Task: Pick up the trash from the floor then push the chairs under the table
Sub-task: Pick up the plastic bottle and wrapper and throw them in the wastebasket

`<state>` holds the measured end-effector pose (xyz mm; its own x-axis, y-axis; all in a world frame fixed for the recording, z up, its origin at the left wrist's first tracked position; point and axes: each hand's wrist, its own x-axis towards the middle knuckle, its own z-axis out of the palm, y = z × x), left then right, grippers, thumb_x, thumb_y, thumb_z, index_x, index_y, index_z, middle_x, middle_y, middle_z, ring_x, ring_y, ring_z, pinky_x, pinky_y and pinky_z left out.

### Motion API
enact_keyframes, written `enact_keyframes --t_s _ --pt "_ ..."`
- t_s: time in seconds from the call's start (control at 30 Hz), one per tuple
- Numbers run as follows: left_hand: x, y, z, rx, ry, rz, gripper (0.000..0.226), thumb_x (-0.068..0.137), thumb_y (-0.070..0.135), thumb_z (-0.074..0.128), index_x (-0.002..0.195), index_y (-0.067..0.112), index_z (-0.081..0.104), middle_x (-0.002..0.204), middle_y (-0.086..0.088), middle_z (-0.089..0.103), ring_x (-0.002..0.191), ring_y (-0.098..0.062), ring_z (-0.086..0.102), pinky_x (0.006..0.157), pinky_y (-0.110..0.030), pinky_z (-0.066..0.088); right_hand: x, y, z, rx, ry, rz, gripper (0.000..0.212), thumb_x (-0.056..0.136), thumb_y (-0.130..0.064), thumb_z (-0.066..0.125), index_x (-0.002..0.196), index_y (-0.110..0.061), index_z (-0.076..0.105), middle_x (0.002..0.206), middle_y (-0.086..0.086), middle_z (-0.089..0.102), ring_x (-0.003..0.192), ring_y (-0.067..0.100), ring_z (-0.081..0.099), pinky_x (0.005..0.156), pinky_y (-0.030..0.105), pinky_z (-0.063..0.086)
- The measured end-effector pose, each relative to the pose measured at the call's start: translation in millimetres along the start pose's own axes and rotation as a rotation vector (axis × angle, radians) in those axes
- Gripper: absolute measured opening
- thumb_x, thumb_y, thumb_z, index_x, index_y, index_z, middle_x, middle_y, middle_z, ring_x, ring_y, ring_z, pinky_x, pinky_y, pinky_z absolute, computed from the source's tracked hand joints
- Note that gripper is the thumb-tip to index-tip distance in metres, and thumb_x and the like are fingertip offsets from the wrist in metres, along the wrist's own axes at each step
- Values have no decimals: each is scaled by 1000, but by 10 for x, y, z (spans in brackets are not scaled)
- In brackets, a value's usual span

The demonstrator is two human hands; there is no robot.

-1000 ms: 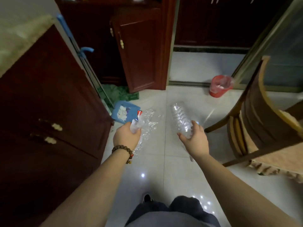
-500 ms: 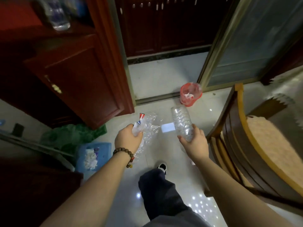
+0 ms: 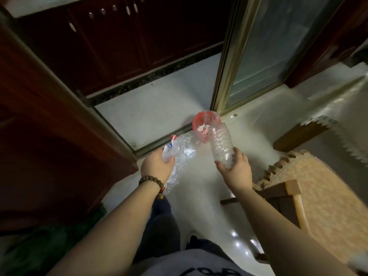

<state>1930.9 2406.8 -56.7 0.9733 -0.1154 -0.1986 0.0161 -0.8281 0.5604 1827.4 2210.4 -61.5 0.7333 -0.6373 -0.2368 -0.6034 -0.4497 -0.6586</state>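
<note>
My left hand (image 3: 156, 166) grips a crumpled clear plastic wrapper (image 3: 182, 150) with a red and blue scrap at its top. My right hand (image 3: 237, 170) holds an empty clear plastic bottle (image 3: 221, 144) upright by its lower end. Just beyond both, on the floor by the door frame, stands a small red trash bin (image 3: 199, 121) lined with a plastic bag and holding white scraps; the bottle's top overlaps it. A wooden chair (image 3: 298, 196) with a woven tan cushion stands at my right, close to my right forearm.
A dark red wooden cabinet (image 3: 49, 116) fills the left side. A sliding glass door (image 3: 268, 46) with a gold frame stands ahead on the right. A table leg (image 3: 298, 134) under a lace-edged cloth shows at the right. A green bag (image 3: 49, 240) lies low left.
I have walked forward and turned right; the red bin is now much closer, right beyond my hands. Both hands keep the wrapper and bottle. The blue dustpan has left view.
</note>
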Motion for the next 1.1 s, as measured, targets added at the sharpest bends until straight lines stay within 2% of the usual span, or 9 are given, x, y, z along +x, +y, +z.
enact_keyframes --t_s 0.23,0.37,0.47,0.57,0.77,0.87,0.97,1.03,1.1 --pt "1588 268 428 -4 -187 53 18 84 29 58 73 14 60 69 -7 62 65 -27 59 57 -33 51 1209 -156 444 -24 58 198 74 80 -38 67 141 -14 33 133 10 46 119 31 48 93 40 43" --pt "2645 416 642 70 -294 92 20 86 24 55 69 13 54 66 -7 58 61 -26 53 48 -25 34 2000 -317 738 -3 81 358 74 81 -38 68 142 -14 32 135 11 45 119 31 49 95 42 43" --pt "3340 507 905 125 -375 146 11 84 23 56 81 14 61 70 -8 62 66 -29 57 55 -30 44 2558 -384 957 31 105 426 73 80 -35 69 140 -13 34 133 11 46 119 31 49 94 39 43" --pt "3886 558 1337 157 -444 182 15 84 27 57 89 15 63 73 -9 64 70 -30 61 62 -36 53 3043 -313 1167 58 126 458 72 80 -34 70 140 -12 36 133 10 47 117 29 50 93 37 42" --pt "4643 518 2699 186 -519 165 21 87 28 57 99 12 64 85 -12 67 78 -31 63 69 -38 54 3820 329 1608 74 172 526 72 79 -33 71 140 -12 37 129 9 51 110 23 54 87 28 38" --pt "4934 350 3488 198 -522 115 22 87 26 56 96 8 64 87 -15 68 82 -35 62 71 -39 53 4163 765 1893 58 170 503 70 78 -32 73 138 -13 41 124 8 53 105 20 54 84 24 36" --pt "5104 150 4166 200 -549 59 19 87 24 57 101 12 63 88 -10 68 83 -32 63 67 -35 52 4437 1170 2170 30 153 484 71 77 -32 74 137 -14 42 123 6 54 92 12 51 79 23 36" --pt "5162 40 4515 184 -557 28 19 87 27 60 102 15 63 89 -7 67 86 -30 64 69 -35 53 4553 1395 2316 20 144 471 71 77 -31 75 138 -14 42 122 6 54 91 6 48 78 21 34" --pt "5204 -42 4765 134 -568 -25 39 85 38 63 117 16 58 102 -8 67 93 -28 64 75 -37 55 4626 1556 2419 13 121 458 73 76 -31 75 138 -15 41 122 6 55 94 6 48 78 21 34"
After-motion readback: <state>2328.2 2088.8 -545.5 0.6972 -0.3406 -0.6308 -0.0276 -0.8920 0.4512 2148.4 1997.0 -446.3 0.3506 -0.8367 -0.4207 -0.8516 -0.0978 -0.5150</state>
